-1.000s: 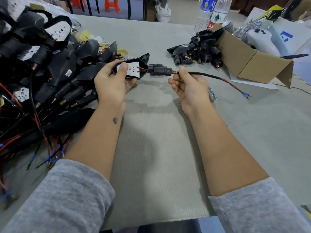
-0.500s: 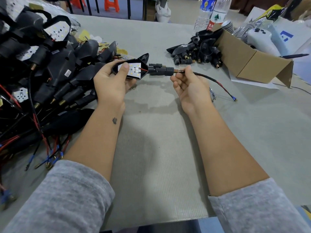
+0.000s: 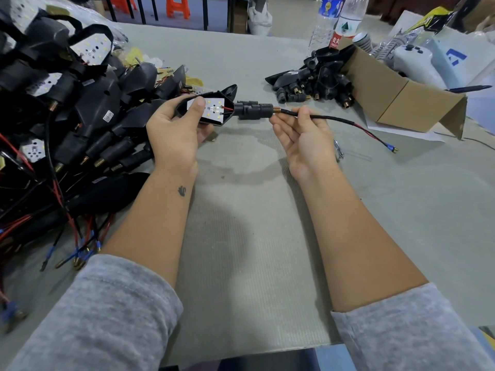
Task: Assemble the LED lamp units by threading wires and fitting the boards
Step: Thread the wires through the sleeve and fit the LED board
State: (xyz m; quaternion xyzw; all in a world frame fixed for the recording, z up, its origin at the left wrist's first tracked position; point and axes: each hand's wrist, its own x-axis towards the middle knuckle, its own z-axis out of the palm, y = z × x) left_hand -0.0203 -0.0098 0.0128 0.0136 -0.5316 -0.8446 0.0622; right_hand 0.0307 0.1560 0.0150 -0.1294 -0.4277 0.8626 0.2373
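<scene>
On the counter (image 3: 267, 236), the heap (image 3: 67, 116) along the left edge sits close by my left hand (image 3: 174, 129); I could snag its leads. That hand grips the lamp (image 3: 211, 108), thumb pressing the board (image 3: 214, 109). My right hand (image 3: 302, 135) has fingers (image 3: 304, 112) pinching the wire (image 3: 334, 119); too hard a pull could tear the solder joints or unseat the board.

Lamp housing (image 3: 227, 96): matt black plastic. LED board (image 3: 211, 108): flat white, slightly glossy. Threaded tip (image 3: 276, 110): coppery metal, probably brass. Cable (image 3: 329, 118): matt black sheath. Table (image 3: 241, 236): grey ribbed mat. Box (image 3: 401, 97): plain brown cardboard.
</scene>
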